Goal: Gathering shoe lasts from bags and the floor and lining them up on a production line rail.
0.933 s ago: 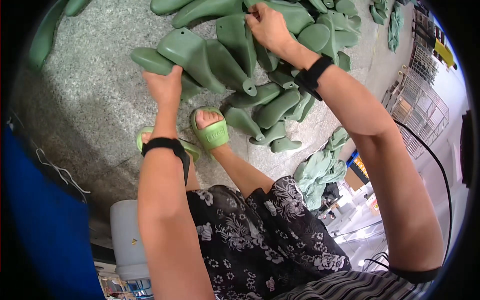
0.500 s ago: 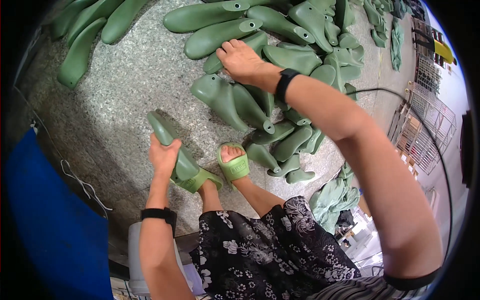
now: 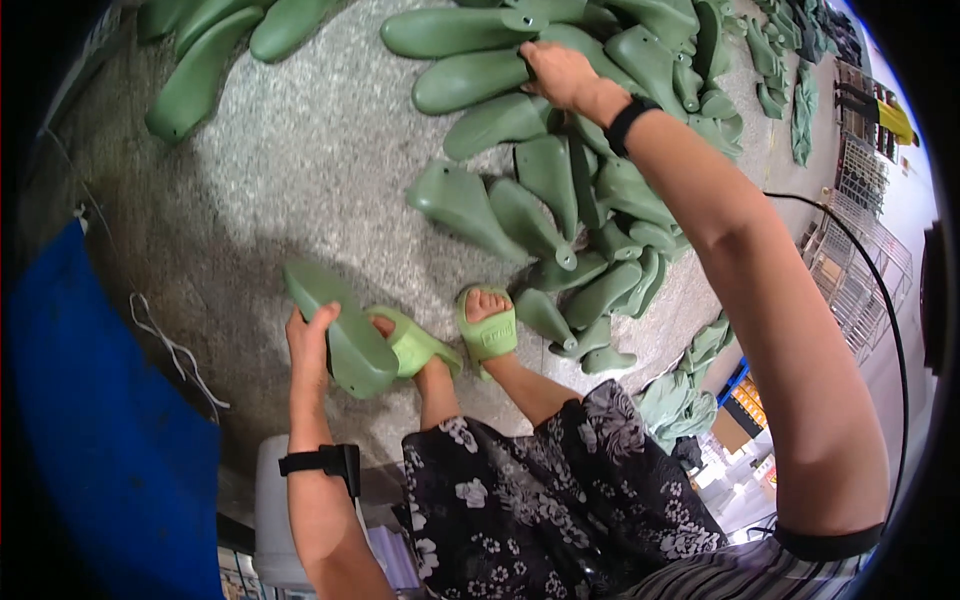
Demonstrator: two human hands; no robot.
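Observation:
My left hand [image 3: 310,340] grips a green shoe last [image 3: 345,335], held above the floor beside my left sandal. The thumb lies over its near edge; the other fingers are mostly hidden behind it. Farther off, my right hand [image 3: 562,76] has its fingers closed at the heel end of another green shoe last [image 3: 465,80]. That one lies on the floor in the pile, its toe pointing left. Right behind it is a similar last [image 3: 455,32] with a hole in its end, and nearer me lies another last [image 3: 497,122].
Many more green lasts [image 3: 590,290] are heaped to the right, and a separate group [image 3: 205,75] lies far left. Blue sheeting [image 3: 110,430] and a white cord [image 3: 170,360] are at left. A white bucket [image 3: 280,510] stands near my left forearm; green cloth [image 3: 675,405] is at right.
My right hand has moved away from one last to the end of the last behind it. The left hand has turned its last, so more of the broad side shows. The view has shifted slightly.

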